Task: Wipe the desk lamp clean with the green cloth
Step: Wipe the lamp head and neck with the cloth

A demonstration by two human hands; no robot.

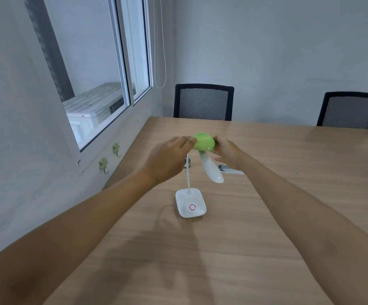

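Wooden table (266,216); lamp head (211,168) slanting toward the camera, both hands (167,159) seemingly gripping green cloth (203,144).

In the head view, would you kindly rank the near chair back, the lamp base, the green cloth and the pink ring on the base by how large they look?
Largest to smallest as they appear:
1. Chair back, though it is farthest away
2. Lamp base
3. Green cloth, partly hidden by the left hand and right hand, so its place after the base is unsure
4. Pink ring
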